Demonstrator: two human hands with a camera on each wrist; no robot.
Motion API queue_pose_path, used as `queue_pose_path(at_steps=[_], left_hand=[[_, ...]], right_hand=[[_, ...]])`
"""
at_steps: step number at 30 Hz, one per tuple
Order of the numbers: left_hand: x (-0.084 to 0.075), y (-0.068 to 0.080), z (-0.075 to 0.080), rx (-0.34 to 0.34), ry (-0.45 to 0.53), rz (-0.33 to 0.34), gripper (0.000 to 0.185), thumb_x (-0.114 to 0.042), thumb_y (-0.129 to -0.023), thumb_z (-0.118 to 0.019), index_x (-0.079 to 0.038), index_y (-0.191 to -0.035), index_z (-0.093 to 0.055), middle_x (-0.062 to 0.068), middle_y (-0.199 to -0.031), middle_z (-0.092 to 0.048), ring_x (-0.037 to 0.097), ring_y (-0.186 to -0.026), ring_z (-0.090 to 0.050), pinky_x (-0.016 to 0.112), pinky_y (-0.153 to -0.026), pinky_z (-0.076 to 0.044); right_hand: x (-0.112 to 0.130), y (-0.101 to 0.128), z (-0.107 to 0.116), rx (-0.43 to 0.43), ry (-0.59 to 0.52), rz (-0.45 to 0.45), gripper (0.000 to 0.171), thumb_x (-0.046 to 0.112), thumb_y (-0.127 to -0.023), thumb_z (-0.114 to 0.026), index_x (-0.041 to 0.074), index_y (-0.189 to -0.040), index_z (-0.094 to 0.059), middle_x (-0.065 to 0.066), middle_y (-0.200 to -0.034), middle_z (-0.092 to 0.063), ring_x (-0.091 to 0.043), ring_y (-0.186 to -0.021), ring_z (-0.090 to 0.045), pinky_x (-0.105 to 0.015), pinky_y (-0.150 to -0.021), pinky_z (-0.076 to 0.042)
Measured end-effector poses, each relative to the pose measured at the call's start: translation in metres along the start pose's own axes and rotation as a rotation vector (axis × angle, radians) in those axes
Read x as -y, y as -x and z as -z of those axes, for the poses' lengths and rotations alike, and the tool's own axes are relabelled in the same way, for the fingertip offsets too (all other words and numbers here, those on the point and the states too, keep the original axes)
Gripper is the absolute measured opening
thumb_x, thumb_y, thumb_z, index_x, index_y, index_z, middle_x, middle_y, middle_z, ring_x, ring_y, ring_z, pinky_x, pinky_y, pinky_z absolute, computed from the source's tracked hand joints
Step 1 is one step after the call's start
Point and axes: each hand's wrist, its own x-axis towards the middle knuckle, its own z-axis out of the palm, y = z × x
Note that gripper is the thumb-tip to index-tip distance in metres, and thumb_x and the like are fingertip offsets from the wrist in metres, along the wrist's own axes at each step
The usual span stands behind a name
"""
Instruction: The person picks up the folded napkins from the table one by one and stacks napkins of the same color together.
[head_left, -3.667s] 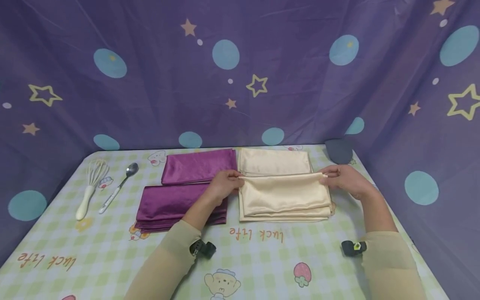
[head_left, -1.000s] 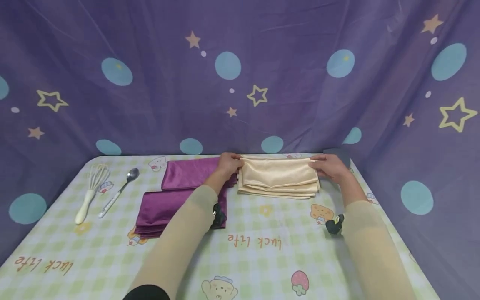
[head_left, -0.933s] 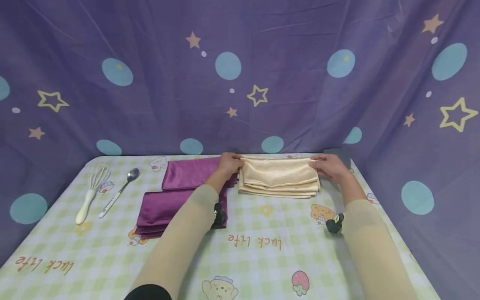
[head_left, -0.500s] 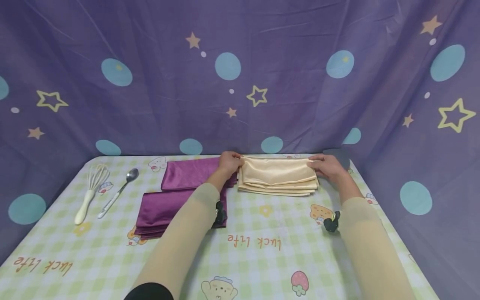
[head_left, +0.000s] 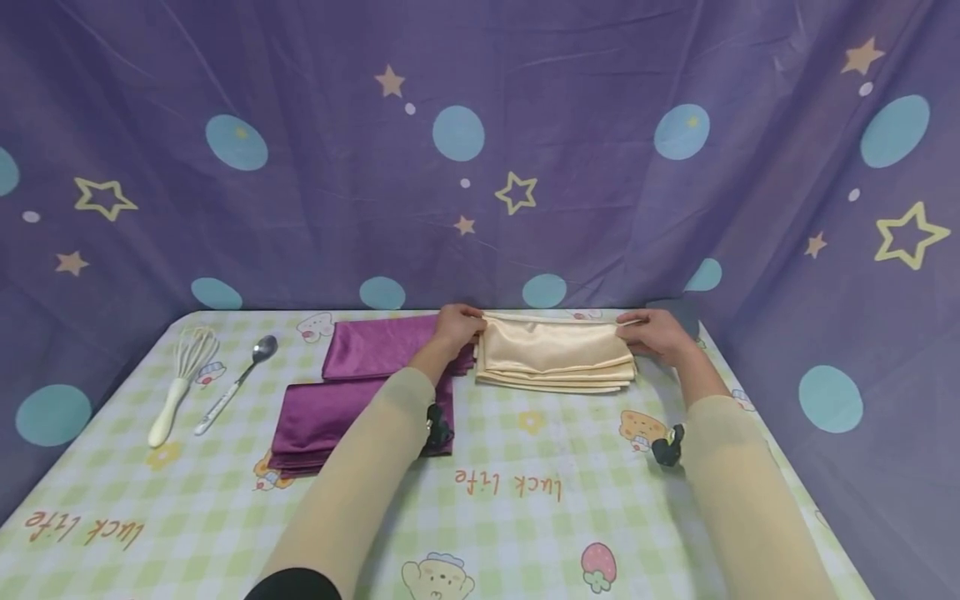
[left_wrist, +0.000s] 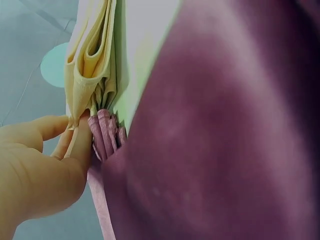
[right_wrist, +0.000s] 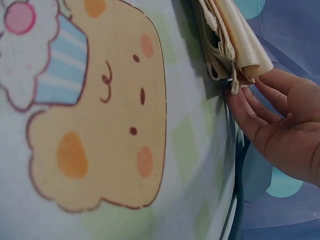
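A folded cream satin cloth (head_left: 555, 346) lies on top of a stack of cream cloth at the back of the table. My left hand (head_left: 456, 325) pinches its far left corner; in the left wrist view, thumb and finger meet on the looped yellowish folds (left_wrist: 82, 92). At the far right corner, my right hand (head_left: 657, 333) holds the cloth between thumb and fingers. The right wrist view shows that hand (right_wrist: 285, 120) at the layered edge (right_wrist: 235, 50). Left of the stack lie two piles of folded purple satin cloth, a far one (head_left: 375, 346) and a nearer one (head_left: 330, 417), partly behind my left arm.
A cream-handled whisk (head_left: 180, 387) and a spoon (head_left: 236, 387) lie at the table's left. Behind my right hand, a dark grey flat piece (head_left: 678, 315) sits at the back right corner. A checked tablecloth (head_left: 517, 533) covers the table; purple curtains (head_left: 337, 208) surround it.
From 3.7 seconds ago, both hands have carried the cream cloth away from me, onto the far cream pile. Over the last second, hands and cloth have barely shifted.
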Motion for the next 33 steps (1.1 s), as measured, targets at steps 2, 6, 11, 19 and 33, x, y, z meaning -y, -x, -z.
queue_pose_path(at_steps=[2,6,11,19,33], left_hand=[[-0.001,0.000,0.003,0.004,0.010,0.006,0.026,0.009,-0.091,-0.061,0.015,-0.116,-0.064,0.024,-0.106,-0.066,0.021,-0.076,-0.064,0.033,-0.075,-0.061],[-0.002,0.000,0.011,0.004,0.036,0.010,0.027,0.008,-0.093,-0.058,0.014,-0.119,-0.064,0.026,-0.110,-0.066,0.027,-0.081,-0.066,0.043,-0.085,-0.060],[-0.004,0.001,0.021,-0.002,0.054,0.007,0.029,0.007,-0.094,-0.058,0.015,-0.122,-0.061,0.025,-0.108,-0.064,0.042,-0.098,-0.067,0.050,-0.092,-0.056],[-0.002,0.007,0.036,0.020,0.061,0.002,0.029,0.005,-0.097,-0.059,0.016,-0.123,-0.059,0.032,-0.120,-0.061,0.047,-0.110,-0.063,0.049,-0.094,-0.056],[0.002,0.015,0.054,0.039,0.057,-0.003,0.030,0.002,-0.097,-0.060,0.015,-0.125,-0.059,0.032,-0.122,-0.062,0.041,-0.106,-0.065,0.042,-0.087,-0.059]], right_hand=[[0.002,0.001,-0.001,-0.004,0.008,0.003,0.051,0.011,-0.101,-0.063,-0.008,-0.145,-0.045,-0.025,-0.131,-0.056,-0.018,-0.099,-0.066,-0.034,-0.088,-0.058],[0.008,0.005,-0.002,-0.047,0.048,0.032,0.047,0.012,-0.102,-0.061,-0.009,-0.142,-0.049,-0.027,-0.134,-0.054,-0.029,-0.111,-0.062,-0.040,-0.093,-0.057],[0.019,0.014,-0.004,-0.159,0.141,0.121,0.039,0.016,-0.104,-0.059,-0.008,-0.134,-0.056,-0.027,-0.134,-0.055,-0.040,-0.121,-0.054,-0.052,-0.098,-0.052],[0.032,0.023,-0.012,-0.310,0.115,0.217,0.039,0.027,-0.104,-0.060,-0.004,-0.127,-0.063,-0.021,-0.125,-0.062,-0.030,-0.114,-0.058,-0.040,-0.093,-0.057],[0.055,0.037,-0.053,-0.105,-0.120,0.341,0.051,0.036,-0.102,-0.062,-0.008,-0.127,-0.061,-0.027,-0.125,-0.060,-0.032,-0.112,-0.062,-0.043,-0.093,-0.056]])
